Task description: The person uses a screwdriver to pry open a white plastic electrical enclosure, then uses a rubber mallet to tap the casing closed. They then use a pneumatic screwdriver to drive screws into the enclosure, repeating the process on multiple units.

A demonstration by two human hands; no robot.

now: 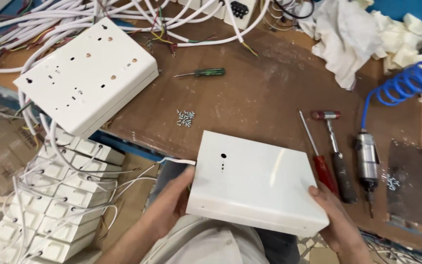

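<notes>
At desk (250,93) edge, nr the body, a white box (255,183) is held btwn both hands: left hand (172,200) clasped on its left side, right hand (335,215) gripped at its lower right corner. Just right of it are laid a red-handled screwdriver (318,156), small hammer (335,151) & air tool (367,161). Loose screws (185,118) & a 2nd white box (86,73) are seen beyond; nothing is in the way.
</notes>
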